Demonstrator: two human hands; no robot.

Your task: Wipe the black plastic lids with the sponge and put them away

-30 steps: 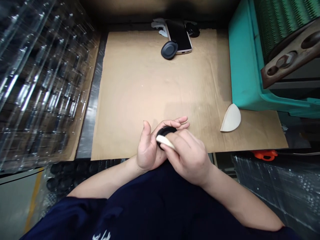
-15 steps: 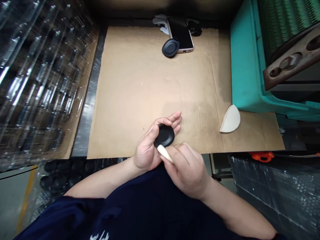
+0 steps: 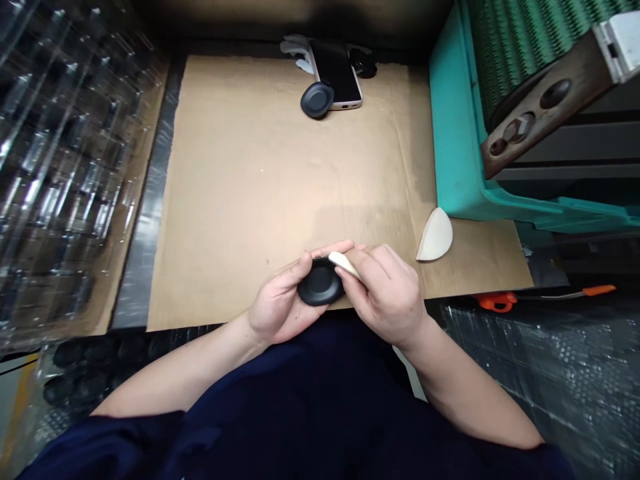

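My left hand [image 3: 280,300] cradles a small round black dish-like part [image 3: 320,283] with a shallow recess, thumb along its rim and fingers behind it. A cream-white pad [image 3: 343,263], seen nearly edge-on, is pinched between the thumb and fingers of my right hand [image 3: 387,293]. The pad lies against the upper right rim of the black part. Both hands are close together over the front edge of the cardboard sheet [image 3: 240,200]. To their right, a half-round cream pad [image 3: 436,235] rests on the cardboard.
Another black dish-like part [image 3: 317,100] leans on a phone [image 3: 336,73] at the back, beside a white glove [image 3: 297,50]. Clear plastic trays [image 3: 65,180] are stacked at left. A teal crate [image 3: 455,133] stands at right; an orange-handled tool [image 3: 497,302] lies below it.
The pad in my right hand has gone from the near rim of the black part up to its upper right rim. The black part is tilted differently, and the view has shifted slightly right.
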